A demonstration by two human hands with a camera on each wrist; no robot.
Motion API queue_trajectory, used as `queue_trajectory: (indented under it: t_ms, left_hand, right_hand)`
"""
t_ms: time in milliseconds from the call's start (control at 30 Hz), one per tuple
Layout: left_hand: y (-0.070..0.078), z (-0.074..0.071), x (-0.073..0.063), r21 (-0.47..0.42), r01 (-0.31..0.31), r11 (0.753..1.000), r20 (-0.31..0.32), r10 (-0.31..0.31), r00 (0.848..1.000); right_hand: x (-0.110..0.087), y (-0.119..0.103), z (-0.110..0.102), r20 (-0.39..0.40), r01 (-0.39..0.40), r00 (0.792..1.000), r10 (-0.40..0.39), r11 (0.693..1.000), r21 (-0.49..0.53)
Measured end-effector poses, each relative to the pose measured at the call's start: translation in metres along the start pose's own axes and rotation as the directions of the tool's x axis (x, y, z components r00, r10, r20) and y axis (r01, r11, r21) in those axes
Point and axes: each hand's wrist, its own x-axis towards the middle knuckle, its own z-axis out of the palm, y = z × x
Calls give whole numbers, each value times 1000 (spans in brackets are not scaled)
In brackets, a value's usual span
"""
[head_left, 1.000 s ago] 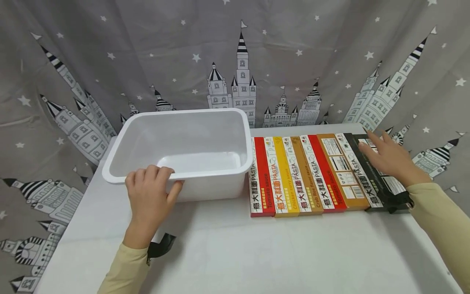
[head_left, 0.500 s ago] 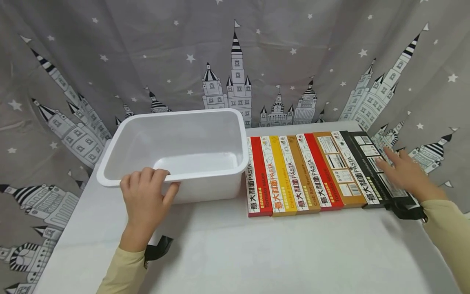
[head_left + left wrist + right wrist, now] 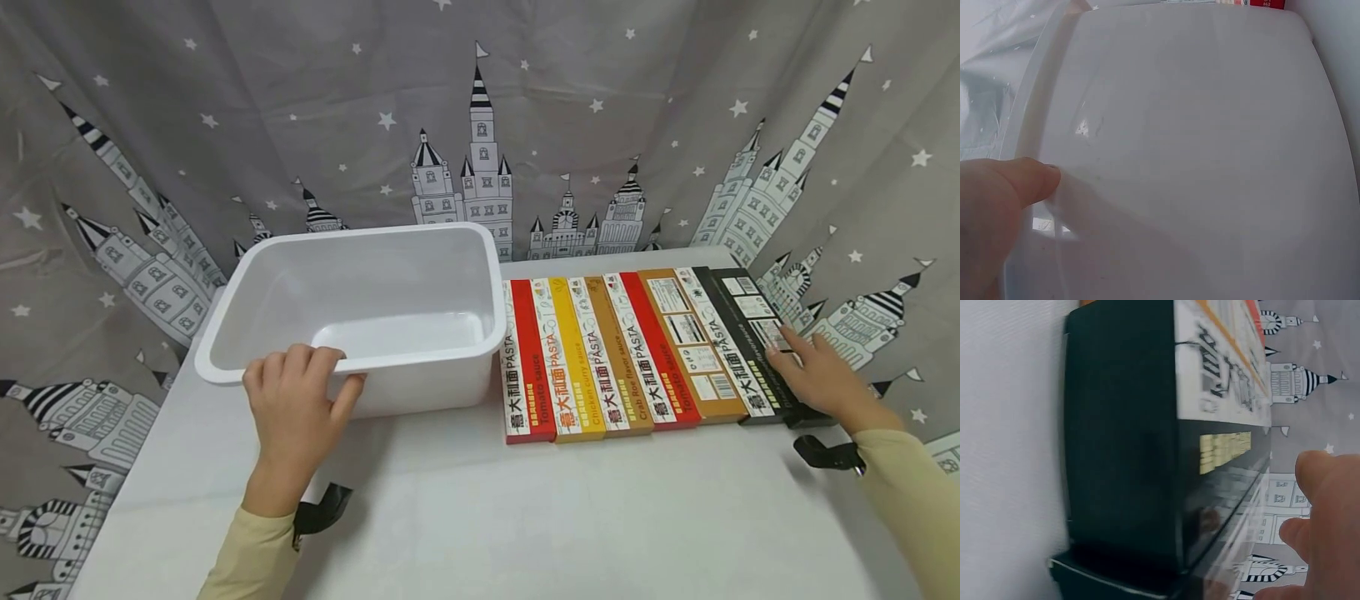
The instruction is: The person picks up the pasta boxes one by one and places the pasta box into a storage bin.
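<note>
My left hand (image 3: 296, 417) grips the near rim of a white plastic bin (image 3: 427, 387), its fingers over the rim and its thumb outside. In the left wrist view, the thumb (image 3: 1035, 178) lies against the bin's outer wall (image 3: 1197, 125). My right hand (image 3: 828, 379) is over the near part of the rightmost black pasta box (image 3: 742, 292), with spread, slightly bent fingers, and hides part of it. In the right wrist view, the fingers (image 3: 1325, 475) stand apart from the nearer black-and-white pasta box (image 3: 1122, 437); contact with the rightmost box cannot be made out.
Several pasta boxes lie side by side right of the bin, among them a red one (image 3: 534, 375), a yellow one (image 3: 581, 367) and a brown one (image 3: 693, 350). They rest on a white table (image 3: 570, 517). A grey castle-print curtain (image 3: 337, 75) hangs behind.
My right hand has moved right and toward me, from the far part of the black boxes to the near part of the rightmost one. My left hand keeps its hold on the bin's rim.
</note>
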Motion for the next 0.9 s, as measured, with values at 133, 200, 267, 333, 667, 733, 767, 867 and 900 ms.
queue_trajectory:
  t_ms: [133, 200, 267, 333, 667, 733, 767, 867, 900]
  left_hand:
    - [0, 0, 0, 0, 3, 1000, 0, -3, 1000]
    - [0, 0, 0, 0, 3, 1000, 0, -3, 1000]
    - [0, 0, 0, 2, 2, 1000, -1, -2, 1000]
    - [0, 0, 0, 3, 2, 1000, -2, -2, 1000]
    - [0, 0, 0, 1, 3, 1000, -1, -3, 1000]
    - [0, 0, 0, 0, 4, 1000, -1, -4, 1000]
    - [1, 0, 0, -1, 4, 1000, 0, -4, 1000]
    - [1, -1, 1, -1, 5, 1000, 0, -5, 1000]
    - [1, -1, 1, 0, 5, 1000, 1, -5, 1000]
  right_hand:
    - [-1, 1, 5, -16, 6, 1000, -6, 1000, 4]
    - [-1, 1, 7, -23, 8, 1000, -8, 1000, 1]
    - [-1, 2, 10, -24, 13, 1000, -13, 1000, 2]
    - [-1, 2, 12, -25, 12, 1000, -12, 1000, 2]
    - [-1, 5, 27, -60, -39, 998, 37, 999, -22]
    - [-2, 5, 29, -67, -43, 997, 40, 999, -29]
    - [-2, 5, 30, -71, -46, 997, 43, 998, -32]
    - [-3, 5, 32, -72, -64, 996, 61, 997, -37]
    - [-3, 5, 32, -73, -73, 995, 70, 997, -38]
